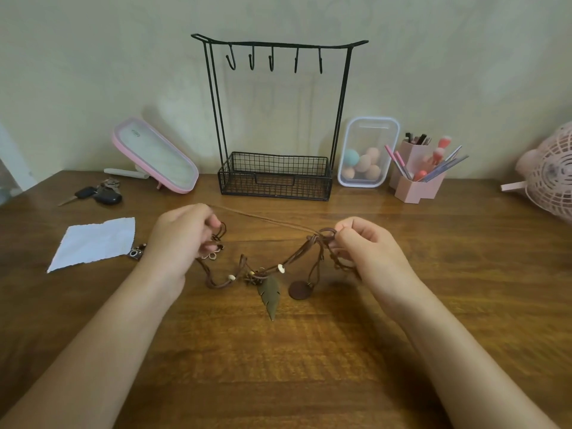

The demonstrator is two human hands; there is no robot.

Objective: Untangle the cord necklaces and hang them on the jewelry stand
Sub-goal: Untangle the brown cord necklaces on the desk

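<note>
A tangle of brown cord necklaces (294, 258) stretches between my two hands just above the wooden table (309, 351). My left hand (182, 239) grips one end of the cords, fingers curled round them. My right hand (368, 246) pinches a cord loop at the other end. A leaf-shaped pendant (270, 294) and a round brown disc pendant (300, 290) hang from the tangle and touch the table. One thin cord runs taut between both hands. The black wire jewelry stand (275, 119) stands behind, its several hooks bare.
Left of the stand lean a pink-rimmed lid (154, 156) and keys (99, 195); a white paper (93, 243) lies near my left hand. A clear box of sponges (366, 153), a pink brush holder (418, 178) and a pink fan (551, 178) stand at right.
</note>
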